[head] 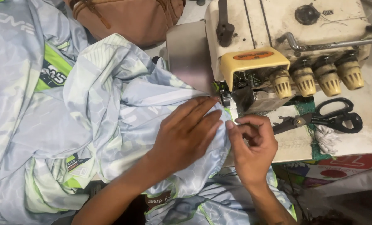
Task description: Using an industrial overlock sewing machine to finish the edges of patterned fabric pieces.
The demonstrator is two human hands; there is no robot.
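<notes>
Your left hand (189,133): flat, fingers spread, pressing the pale grey-green garment (111,108) | your right hand (252,143): pinching its edge just beside the sewing machine (277,46) | garment: under both hands, heaped leftward | scissors (332,118): right, untouched

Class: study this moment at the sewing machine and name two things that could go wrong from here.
1. The left hand lies flat on the pale grey-and-green patterned fabric, fingertips close to the cream overlock machine's needle area; they could get caught.
2. The loose folds piled at the left could drag and skew the seam.
</notes>
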